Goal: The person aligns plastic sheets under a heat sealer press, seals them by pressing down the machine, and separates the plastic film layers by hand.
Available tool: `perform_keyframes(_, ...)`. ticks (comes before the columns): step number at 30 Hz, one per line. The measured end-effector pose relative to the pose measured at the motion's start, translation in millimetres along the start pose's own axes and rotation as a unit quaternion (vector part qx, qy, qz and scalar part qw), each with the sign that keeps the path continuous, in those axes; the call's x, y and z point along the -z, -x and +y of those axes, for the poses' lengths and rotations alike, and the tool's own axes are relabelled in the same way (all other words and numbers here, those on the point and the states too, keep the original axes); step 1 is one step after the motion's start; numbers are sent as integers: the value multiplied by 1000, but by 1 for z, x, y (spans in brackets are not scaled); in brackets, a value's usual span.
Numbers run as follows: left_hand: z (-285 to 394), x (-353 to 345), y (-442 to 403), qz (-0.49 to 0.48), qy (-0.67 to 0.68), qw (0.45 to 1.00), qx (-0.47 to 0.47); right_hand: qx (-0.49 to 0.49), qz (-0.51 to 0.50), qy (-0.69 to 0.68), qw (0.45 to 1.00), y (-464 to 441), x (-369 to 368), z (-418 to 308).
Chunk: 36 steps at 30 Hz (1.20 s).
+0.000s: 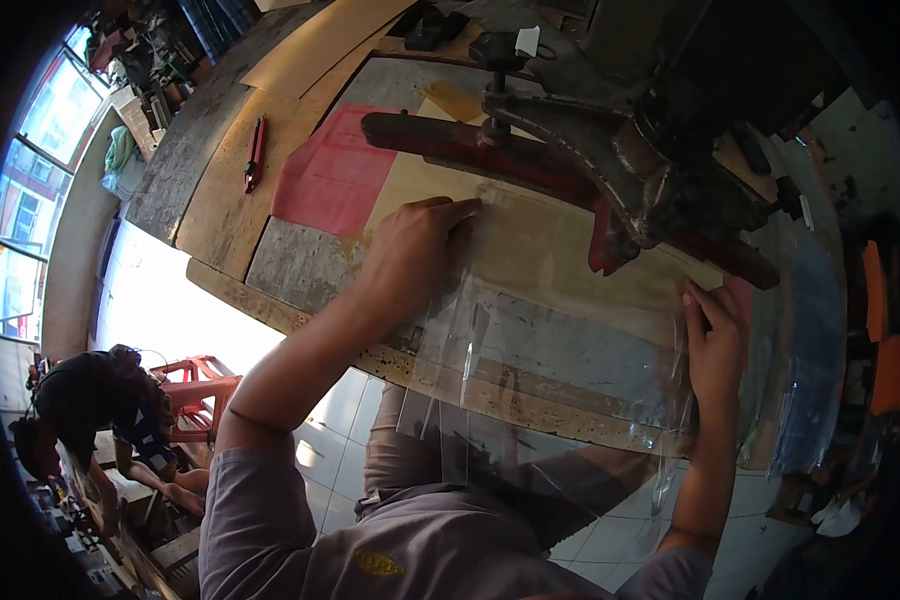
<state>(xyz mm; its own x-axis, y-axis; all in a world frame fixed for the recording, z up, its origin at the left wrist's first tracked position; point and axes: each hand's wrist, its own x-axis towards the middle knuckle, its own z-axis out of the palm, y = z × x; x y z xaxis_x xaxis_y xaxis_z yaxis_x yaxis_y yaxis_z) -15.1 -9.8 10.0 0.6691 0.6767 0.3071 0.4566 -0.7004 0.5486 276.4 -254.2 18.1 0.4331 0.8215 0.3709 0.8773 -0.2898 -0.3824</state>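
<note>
A clear plastic sheet (570, 345) stretches between my two hands and hangs over the table's front edge toward my lap. My left hand (420, 245) pinches its far left corner, fingers closed. On the right, my right hand (715, 335) grips the other corner between thumb and bent fingers. The sheet's far edge lies on a yellowish sheet (420, 185), just in front of the long dark bar (440, 140) of a metal press (640, 180). Left of the yellowish sheet is a red sheet (335, 170). Both hands are near the bar, apart from it.
A red box cutter (256, 155) lies on brown board (220, 190) at the left. More clear plastic sheets (815, 370) hang at the right edge, near orange pieces (875, 290). At lower left, another person (120, 420) bends over beside a red stool (205, 395).
</note>
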Motion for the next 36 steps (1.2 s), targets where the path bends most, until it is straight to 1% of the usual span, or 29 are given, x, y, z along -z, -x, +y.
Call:
perform_keyframes(5,4,-1,-2,-8,4,1000,17,15,2,7,1000,-2,0,3)
perform_keyframes(8,6,4,-2,-13,10,1000,21,-17,-14,-1,1000,-3,3,-2)
perform_keyframes(10,7,6,0,-14,12,1000,20,-10,-11,-24,1000,-3,0,0)
perform_keyframes(13,5,4,0,7,11,1000,-12,-2,-11,-21,1000,-1,3,1)
perform_keyframes(16,10,5,0,-10,10,1000,21,-2,-21,-12,1000,-1,5,-1)
perform_keyframes(18,9,4,0,-9,18,1000,18,-12,-27,-29,999,-1,5,-2)
perform_keyframes(19,8,2,1,-4,17,1000,14,-29,-47,-26,998,-2,8,-4)
perform_keyframes(25,10,4,1,-13,5,1000,27,-23,-54,-42,997,-1,8,0)
perform_keyframes(28,11,3,1,-9,6,1000,27,-64,-38,-72,995,-1,7,0)
perform_keyframes(31,13,3,2,-6,2,999,34,-99,-11,-59,993,3,1,0)
perform_keyframes(34,14,4,3,-2,-7,1000,24,-83,2,-72,994,6,-2,9)
perform_keyframes(36,13,3,5,10,-10,1000,10,-100,-1,-111,989,5,-1,8)
